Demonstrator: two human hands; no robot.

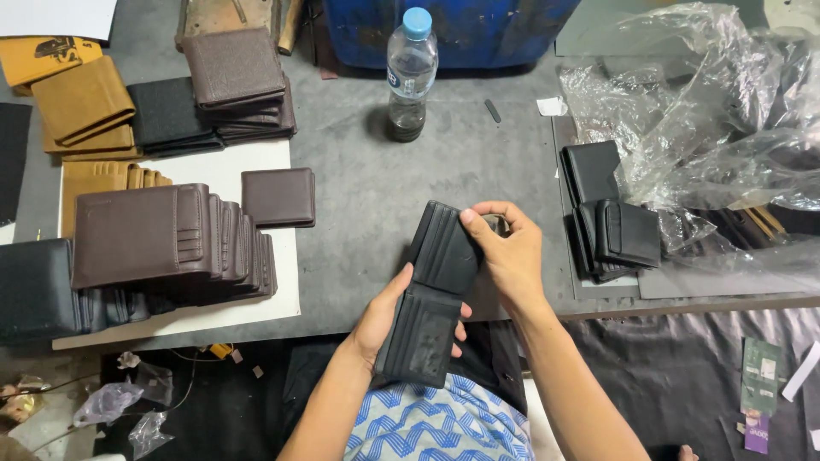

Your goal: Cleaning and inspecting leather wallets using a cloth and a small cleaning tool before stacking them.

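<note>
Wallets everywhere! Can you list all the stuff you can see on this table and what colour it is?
Open wallet: one, black, held in both hands at the table's front edge.
Brown wallets: a fanned row plus one lying alone, on the white board at left.
Stacked wallets: one pile, dark brown, far left.
Tan wallets: a few, far left corner.
Black wallets: a small pile, right of the hands.
Water bottle: one, clear with blue cap, far centre.
Plastic wrap: crumpled, clear, far right.
Left hand: under the wallet's lower half.
Right hand: gripping its upper half.

One water bottle (411, 72), one open black wallet (434, 294), two hands.
</note>
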